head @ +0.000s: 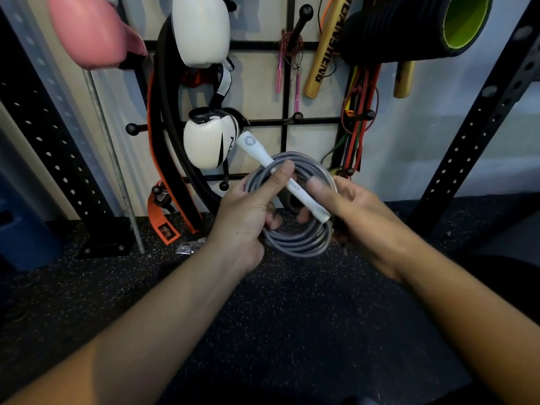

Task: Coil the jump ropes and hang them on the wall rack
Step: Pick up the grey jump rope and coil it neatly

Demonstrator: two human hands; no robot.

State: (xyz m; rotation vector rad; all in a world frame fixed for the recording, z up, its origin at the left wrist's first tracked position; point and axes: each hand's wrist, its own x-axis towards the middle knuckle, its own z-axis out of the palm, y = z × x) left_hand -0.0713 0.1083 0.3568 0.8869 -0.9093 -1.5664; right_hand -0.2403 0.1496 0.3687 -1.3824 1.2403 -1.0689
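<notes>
A grey jump rope is wound into a round coil held in front of the wall rack. Its white handle lies slantwise across the coil. My left hand grips the coil's left side, thumb pressing on the handle. My right hand grips the coil's right side, with the thumb over the top strands and fingertips showing through the middle. A pink-handled jump rope hangs from a rack peg above.
White boxing gloves, an orange-and-black belt, coloured resistance bands, gold bats and a black-and-green foam roller hang on the rack. Black ball-tipped pegs stick out. A pink glove hangs at upper left. Perforated black uprights flank the rack.
</notes>
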